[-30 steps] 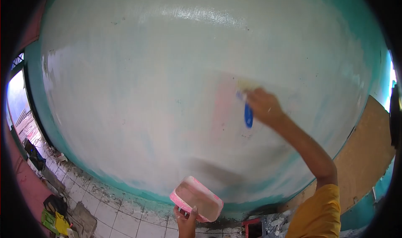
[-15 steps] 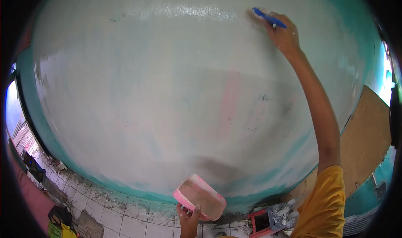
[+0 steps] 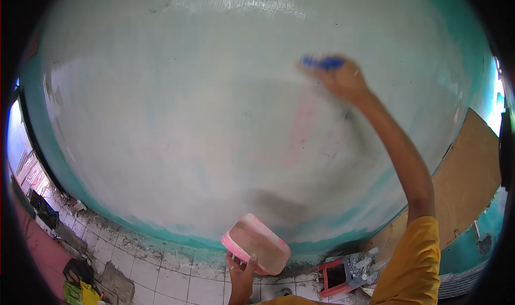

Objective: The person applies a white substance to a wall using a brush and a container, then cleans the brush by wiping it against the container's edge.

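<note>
My right hand (image 3: pixel 343 79) is closed around the handle of a blue brush (image 3: pixel 322 63), its head close to or against the wall (image 3: pixel 204 101); both are blurred by motion. The wall is whitish over teal, with a faint pink patch right of centre and a wet shine near the top. Low in the view, my left hand (image 3: pixel 242 273) grips a pink and white rectangular tub (image 3: pixel 230 244) by its lower left side, thumb on the rim. The tub is tilted and holds a greyish-beige material.
A red and grey stool (image 3: pixel 333 292) with whitish lumps stands at the lower right, near a brown board (image 3: pixel 464 171) against the wall. White floor tiles (image 3: pixel 174 283) run along the wall's foot. Dark and yellow-green bags (image 3: pixel 78 283) lie at the lower left.
My right hand has moved down and a little left across the wall with the blue brush. The tub in my left hand has shifted slightly upward in view.
</note>
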